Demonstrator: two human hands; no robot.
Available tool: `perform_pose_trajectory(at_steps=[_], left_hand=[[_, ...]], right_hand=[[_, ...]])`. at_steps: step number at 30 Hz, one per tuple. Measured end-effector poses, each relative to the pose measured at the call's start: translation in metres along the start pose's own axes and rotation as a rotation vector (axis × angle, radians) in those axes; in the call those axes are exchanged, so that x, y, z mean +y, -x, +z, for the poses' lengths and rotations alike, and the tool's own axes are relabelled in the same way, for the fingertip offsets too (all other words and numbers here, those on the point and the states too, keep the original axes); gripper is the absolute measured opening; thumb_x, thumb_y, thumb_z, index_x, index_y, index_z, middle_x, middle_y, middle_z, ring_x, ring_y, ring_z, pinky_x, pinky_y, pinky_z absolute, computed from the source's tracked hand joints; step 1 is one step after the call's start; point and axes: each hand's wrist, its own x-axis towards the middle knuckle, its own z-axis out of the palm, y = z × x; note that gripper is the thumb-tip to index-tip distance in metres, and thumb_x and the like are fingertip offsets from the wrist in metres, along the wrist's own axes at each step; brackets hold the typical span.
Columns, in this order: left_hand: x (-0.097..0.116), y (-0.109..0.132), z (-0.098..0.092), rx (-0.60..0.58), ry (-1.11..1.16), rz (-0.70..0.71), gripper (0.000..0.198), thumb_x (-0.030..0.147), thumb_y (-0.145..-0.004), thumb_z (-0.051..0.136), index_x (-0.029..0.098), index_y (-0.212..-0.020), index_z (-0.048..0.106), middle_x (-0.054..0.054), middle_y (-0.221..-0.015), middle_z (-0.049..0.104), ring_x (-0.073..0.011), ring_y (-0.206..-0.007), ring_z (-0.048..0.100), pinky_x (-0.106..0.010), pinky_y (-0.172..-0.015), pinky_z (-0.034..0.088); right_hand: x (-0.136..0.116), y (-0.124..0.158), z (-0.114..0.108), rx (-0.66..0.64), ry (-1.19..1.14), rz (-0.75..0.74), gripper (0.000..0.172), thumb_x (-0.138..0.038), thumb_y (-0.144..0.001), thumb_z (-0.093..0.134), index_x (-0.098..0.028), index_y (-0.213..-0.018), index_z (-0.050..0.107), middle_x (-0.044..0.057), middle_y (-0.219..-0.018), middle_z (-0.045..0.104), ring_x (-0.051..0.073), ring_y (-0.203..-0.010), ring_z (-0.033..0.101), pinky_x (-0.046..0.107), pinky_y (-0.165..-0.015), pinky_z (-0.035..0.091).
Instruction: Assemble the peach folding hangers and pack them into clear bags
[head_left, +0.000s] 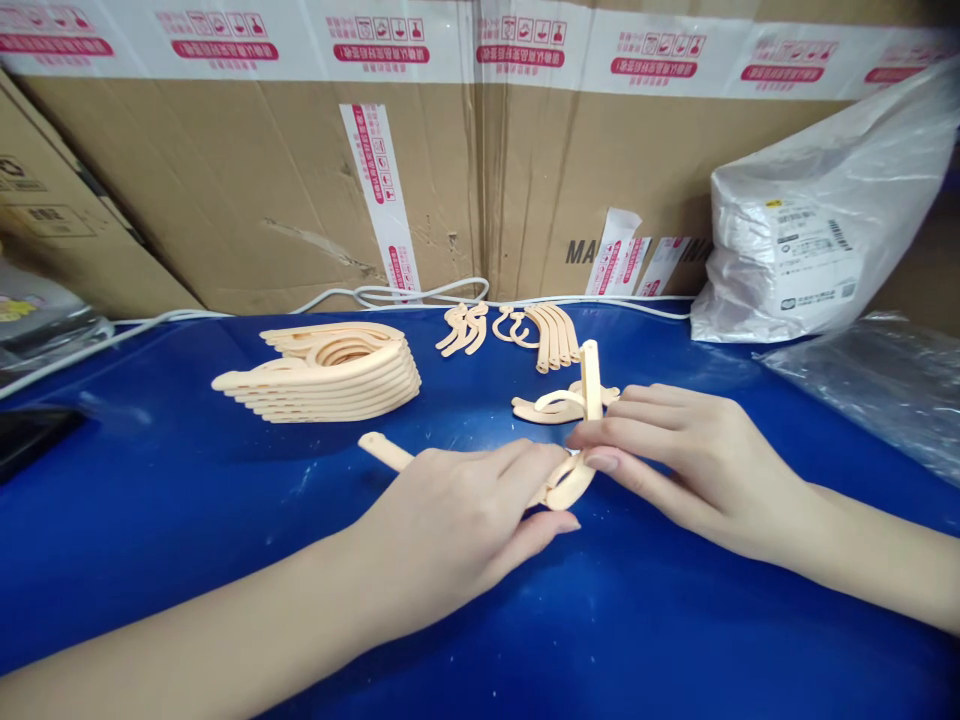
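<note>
Cardboard boxes (277,190) (contents hidden) stand behind while left hand (472,510) and right hand (697,465) grip a cream hanger (575,487).

"From here, that flat deep-blue tabletop (675,650) looks smooth and glossy."
"And those stacked, curved cream plastic pieces (330,380)?"
"Smooth, fairly matt. The tall brown cardboard box (262,160): matt. The bulging whitish plastic bag (832,190): wrinkled, shiny."

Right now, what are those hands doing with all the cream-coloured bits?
A person's left hand and right hand are both holding one cream-coloured piece, with a straight bar of it sticking up. On the blue table, a neat stack of cream shapes sits to the left, and loose curved parts lie beyond the hands.
</note>
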Motion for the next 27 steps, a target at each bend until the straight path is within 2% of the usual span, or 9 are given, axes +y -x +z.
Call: perform_pose_trajectory(at_steps=[2, 5, 7, 10, 15, 17, 21, 25, 27], left_hand=[[0.001, -0.001, 0.003, 0.014, -0.062, 0.066, 0.023, 0.034, -0.101, 0.047, 0.015, -0.108, 0.057, 0.000, -0.090, 0.068, -0.0173, -0.076, 0.067, -0.029, -0.053, 0.040], [0.000, -0.002, 0.004, -0.011, -0.133, 0.108, 0.022, 0.030, -0.101, 0.046, 0.016, -0.094, 0.061, 0.000, -0.078, 0.064, -0.0176, -0.067, 0.061, -0.030, -0.051, 0.039], [-0.001, -0.003, 0.003, -0.029, -0.147, 0.111, 0.024, 0.028, -0.100, 0.045, 0.015, -0.089, 0.062, -0.001, -0.076, 0.063, -0.0186, -0.068, 0.058, -0.031, -0.053, 0.040], [-0.005, -0.005, 0.002, -0.020, -0.147, 0.149, 0.026, 0.026, -0.100, 0.045, 0.014, -0.090, 0.065, -0.003, -0.079, 0.062, -0.0211, -0.076, 0.055, -0.031, -0.061, 0.044], [-0.009, -0.007, 0.001, -0.012, -0.066, 0.145, 0.025, 0.020, -0.099, 0.042, 0.014, -0.098, 0.067, -0.008, -0.104, 0.062, -0.0230, -0.097, 0.054, -0.035, -0.080, 0.048], [-0.011, -0.007, 0.001, -0.038, -0.010, 0.108, 0.025, 0.021, -0.100, 0.042, 0.015, -0.104, 0.066, -0.008, -0.114, 0.060, -0.0233, -0.105, 0.054, -0.037, -0.087, 0.047], [-0.015, -0.006, 0.001, -0.054, 0.088, 0.054, 0.025, 0.025, -0.101, 0.042, 0.021, -0.113, 0.064, -0.006, -0.121, 0.060, -0.0214, -0.111, 0.054, -0.038, -0.094, 0.045], [-0.017, -0.006, 0.002, -0.060, 0.101, 0.002, 0.026, 0.028, -0.100, 0.045, 0.024, -0.120, 0.062, -0.005, -0.137, 0.055, -0.0222, -0.127, 0.048, -0.041, -0.105, 0.040], [-0.017, -0.007, 0.001, -0.096, 0.089, -0.063, 0.036, 0.036, -0.099, 0.049, 0.024, -0.133, 0.054, -0.005, -0.147, 0.047, -0.0236, -0.137, 0.040, -0.044, -0.112, 0.036]], right_hand=[[0.004, 0.000, -0.001, -0.018, 0.010, 0.088, 0.028, -0.031, -0.102, 0.043, -0.019, -0.089, 0.065, 0.003, -0.082, 0.067, 0.016, -0.076, 0.059, 0.029, -0.070, 0.043], [0.013, -0.001, -0.003, -0.052, 0.060, 0.198, 0.032, -0.033, -0.102, 0.040, -0.019, -0.081, 0.060, 0.003, -0.076, 0.061, 0.018, -0.074, 0.055, 0.030, -0.064, 0.040], [0.018, -0.002, -0.003, -0.086, 0.116, 0.200, 0.029, -0.030, -0.100, 0.041, -0.019, -0.080, 0.058, 0.003, -0.074, 0.058, 0.018, -0.073, 0.053, 0.030, -0.063, 0.040], [0.023, -0.003, -0.003, -0.118, 0.244, 0.114, 0.019, -0.022, -0.096, 0.042, -0.017, -0.086, 0.057, 0.004, -0.078, 0.057, 0.020, -0.075, 0.053, 0.031, -0.062, 0.041], [0.024, -0.003, -0.004, -0.124, 0.344, -0.008, 0.017, -0.015, -0.091, 0.044, -0.014, -0.096, 0.059, 0.009, -0.092, 0.058, 0.022, -0.081, 0.058, 0.032, -0.064, 0.047], [0.024, -0.003, -0.004, -0.135, 0.341, 0.003, 0.018, -0.014, -0.091, 0.043, -0.014, -0.099, 0.060, 0.010, -0.096, 0.058, 0.019, -0.076, 0.059, 0.030, -0.060, 0.048], [0.024, -0.001, -0.004, -0.178, 0.335, 0.076, 0.018, -0.012, -0.092, 0.043, -0.017, -0.101, 0.058, 0.009, -0.106, 0.058, 0.015, -0.065, 0.059, 0.028, -0.054, 0.047], [0.025, 0.000, -0.005, -0.177, 0.376, 0.083, 0.018, -0.009, -0.092, 0.043, -0.019, -0.102, 0.054, 0.009, -0.115, 0.057, 0.016, -0.070, 0.061, 0.027, -0.053, 0.047], [0.027, 0.000, -0.005, -0.170, 0.390, 0.095, 0.017, -0.009, -0.093, 0.042, -0.018, -0.101, 0.054, 0.009, -0.115, 0.058, 0.016, -0.073, 0.062, 0.027, -0.054, 0.047]])
